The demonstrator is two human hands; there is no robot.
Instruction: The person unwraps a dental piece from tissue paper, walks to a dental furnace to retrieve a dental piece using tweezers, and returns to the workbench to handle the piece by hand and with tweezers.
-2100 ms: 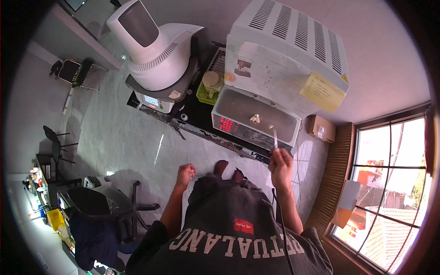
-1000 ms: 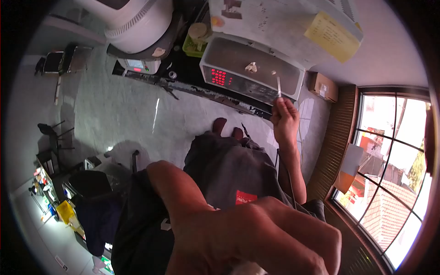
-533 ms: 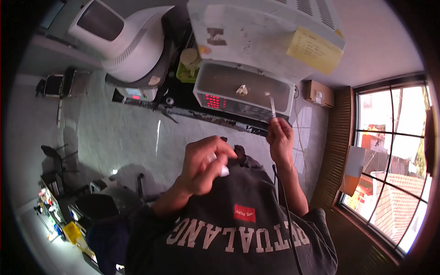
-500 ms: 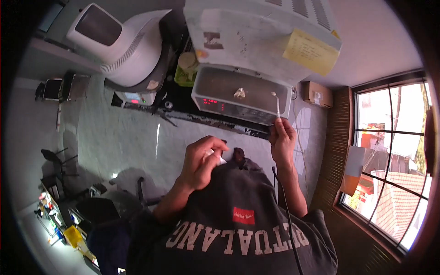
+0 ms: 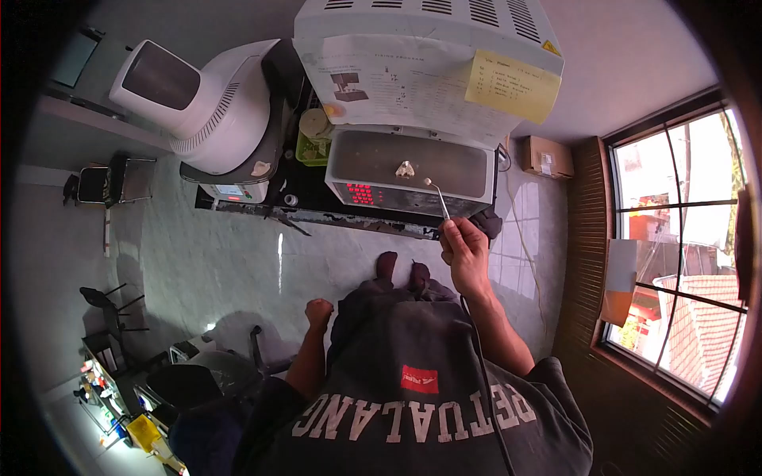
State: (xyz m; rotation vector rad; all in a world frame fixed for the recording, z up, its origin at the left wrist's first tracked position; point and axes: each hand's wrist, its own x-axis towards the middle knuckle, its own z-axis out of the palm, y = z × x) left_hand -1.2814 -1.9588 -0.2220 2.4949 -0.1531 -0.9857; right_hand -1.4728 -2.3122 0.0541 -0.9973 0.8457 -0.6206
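Where the head camera looks down, a black desk [image 5: 313,192] carries a vented machine [image 5: 432,17] bearing a printed sheet [image 5: 401,67] and a yellow note [image 5: 513,86]. A rounded white machine [image 5: 230,111] stands to its left, with a green basket [image 5: 302,151] between them; a cardboard box [image 5: 548,157] is off to the right. The vented machine's papered face rises close behind its grey front ledge [image 5: 456,165].

Above that ledge, the fingers of the right hand [image 5: 467,246] pinch a slim metallic tool [image 5: 443,205], bent near the end, with a small pale bead at its tip [image 5: 427,182]; contact below cannot be told. Just beside, an uneven cream piece [image 5: 406,169] lies on the ledge. The left hand [image 5: 320,312] is balled, its contents hidden.
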